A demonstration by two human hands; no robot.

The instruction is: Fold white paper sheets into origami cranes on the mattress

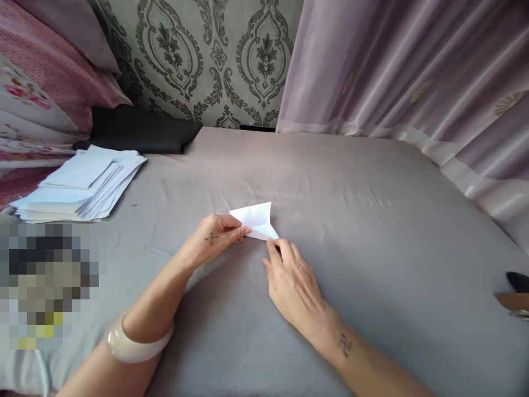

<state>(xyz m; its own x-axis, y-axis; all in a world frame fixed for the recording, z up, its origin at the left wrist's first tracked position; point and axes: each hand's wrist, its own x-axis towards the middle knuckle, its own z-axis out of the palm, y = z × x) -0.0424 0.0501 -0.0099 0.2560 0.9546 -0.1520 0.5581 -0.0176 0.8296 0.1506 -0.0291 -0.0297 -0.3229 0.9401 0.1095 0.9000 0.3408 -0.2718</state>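
A small piece of folded white paper is in front of me at the middle of the grey sheet. Its far flap stands up, and a crease runs across it. My left hand pinches the paper's left end between thumb and fingers. At the near right corner, the fingertips of my right hand touch the paper, with the thumb held a little apart. Whether those right fingers grip the corner or only press on it, I cannot tell.
A stack of white paper sheets lies at the left. Behind it is a folded black cloth or case. Purple curtains hang at the right, and a patterned wall stands behind. A blurred patch covers the lower left.
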